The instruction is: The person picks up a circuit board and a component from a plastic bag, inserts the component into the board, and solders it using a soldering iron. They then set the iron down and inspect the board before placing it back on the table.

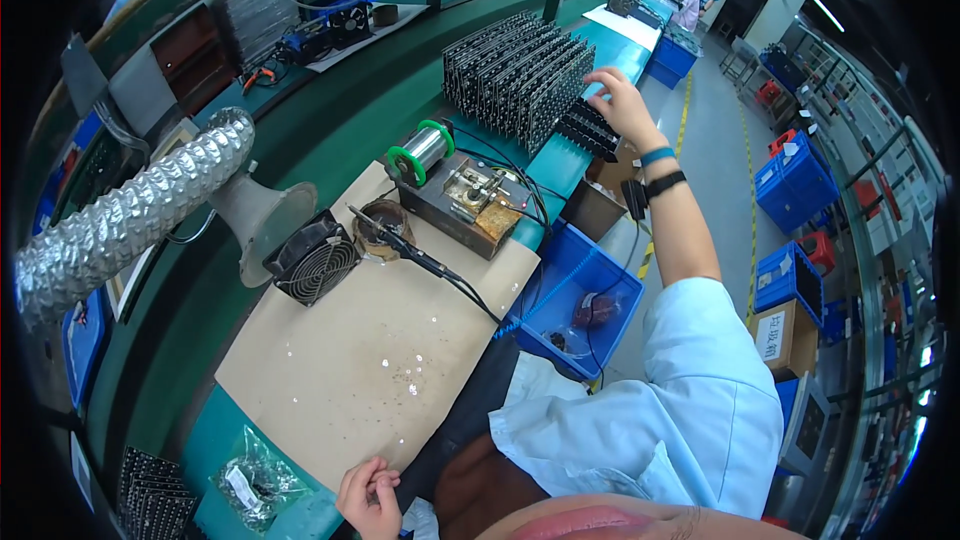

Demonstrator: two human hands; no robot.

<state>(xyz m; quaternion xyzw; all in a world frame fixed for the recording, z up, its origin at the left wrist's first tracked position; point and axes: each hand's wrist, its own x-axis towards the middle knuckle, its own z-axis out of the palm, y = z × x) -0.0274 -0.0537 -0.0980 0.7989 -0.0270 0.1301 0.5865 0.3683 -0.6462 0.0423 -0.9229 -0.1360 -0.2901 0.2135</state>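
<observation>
My right hand point(622, 108) is stretched out at the far right of the bench, its fingers bent and apart, with nothing visible between them. It is beside a large stack of black perforated boards point(515, 75) standing on edge in rows. Lower black boards point(588, 130) lie just below the hand. Near the front edge, my left hand point(370, 500) is curled closed at the corner of a brown paper sheet point(330, 360); nothing shows in it. On the sheet rests a soldering iron point(420, 258) in its holder, beside a green-flanged solder wire spool point(422, 152) and a metal feeder box point(475, 202).
A black fan point(315, 260) and a silver flexible duct point(140, 210) with a funnel occupy the left. A clear bag of small parts point(255, 485) and more black boards point(155, 500) sit at the lower left. Below the bench's right edge is a blue bin point(575, 300).
</observation>
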